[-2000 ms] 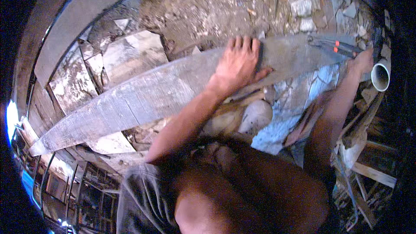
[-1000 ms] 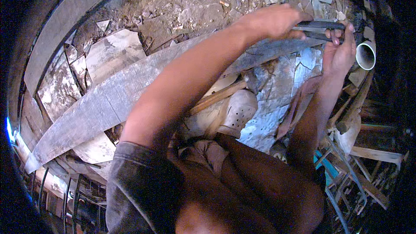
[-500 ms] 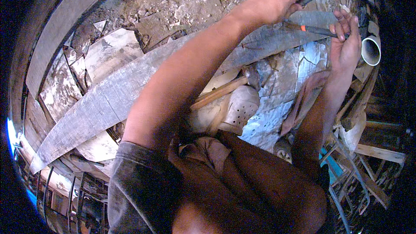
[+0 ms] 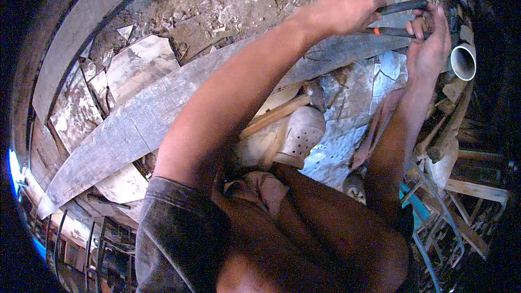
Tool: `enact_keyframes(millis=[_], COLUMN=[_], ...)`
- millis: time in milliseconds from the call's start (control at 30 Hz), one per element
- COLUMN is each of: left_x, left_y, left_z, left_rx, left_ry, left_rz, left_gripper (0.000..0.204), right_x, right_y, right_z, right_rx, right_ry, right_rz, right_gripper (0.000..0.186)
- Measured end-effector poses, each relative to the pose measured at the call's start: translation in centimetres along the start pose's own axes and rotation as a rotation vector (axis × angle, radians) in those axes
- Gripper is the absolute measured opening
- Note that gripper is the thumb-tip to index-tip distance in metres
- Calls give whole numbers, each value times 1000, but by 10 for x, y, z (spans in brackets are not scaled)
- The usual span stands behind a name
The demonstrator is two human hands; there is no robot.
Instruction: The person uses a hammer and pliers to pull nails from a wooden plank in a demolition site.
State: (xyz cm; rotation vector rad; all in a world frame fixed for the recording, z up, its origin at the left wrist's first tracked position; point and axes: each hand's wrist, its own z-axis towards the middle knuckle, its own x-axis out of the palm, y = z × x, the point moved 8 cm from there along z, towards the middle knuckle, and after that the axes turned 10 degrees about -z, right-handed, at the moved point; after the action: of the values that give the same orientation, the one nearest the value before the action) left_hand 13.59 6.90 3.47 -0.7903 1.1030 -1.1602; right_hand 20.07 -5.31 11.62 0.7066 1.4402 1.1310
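Observation:
My left hand [image 4: 353,12] is closed around one end of a dark, slightly curved bar [image 4: 402,6]. The bar's far end reaches the fingertips of my right hand [image 4: 431,40]. Those fingers are curled on a black handle [image 4: 395,32] with an orange band, which lies just below the bar and points toward my left hand. Whether the two pieces join is hidden by my left hand. Beneath both hands runs a long, curved grey plank [image 4: 141,122], tapering to a point at the lower left.
A light perforated clog [image 4: 303,133] is on my foot, beside a wooden handle [image 4: 277,115] with a dark head. A white pipe [image 4: 463,63] opens at the right. Broken boards [image 4: 142,65] and dirt [image 4: 217,0] lie beyond the plank. Metal frames [image 4: 448,217] stand at lower right.
The dark bar has swung down, and its far end has met my right fingers. My right hand has shifted slightly left and up with the black handle, bringing handle and bar closer together.

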Motion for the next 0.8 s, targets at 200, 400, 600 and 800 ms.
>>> enact_keyframes(millis=[200,400,600,800], left_x=[-1,-8,-5,-3], left_y=[-2,3,5,-8], left_z=[3,4,4,7], left_rx=[0,-96,-160,-50], left_ry=[78,102,146,392], left_rz=[25,60,91,203], left_gripper=[25,24,24,44], right_x=[21,48,72,54], right_y=[12,20,31,11], right_z=[11,11,4,14], right_rx=[-63,-48,-50,1], right_ry=[325,642,651,459], right_rz=[246,379,467,637], right_gripper=[64,62,53,35])
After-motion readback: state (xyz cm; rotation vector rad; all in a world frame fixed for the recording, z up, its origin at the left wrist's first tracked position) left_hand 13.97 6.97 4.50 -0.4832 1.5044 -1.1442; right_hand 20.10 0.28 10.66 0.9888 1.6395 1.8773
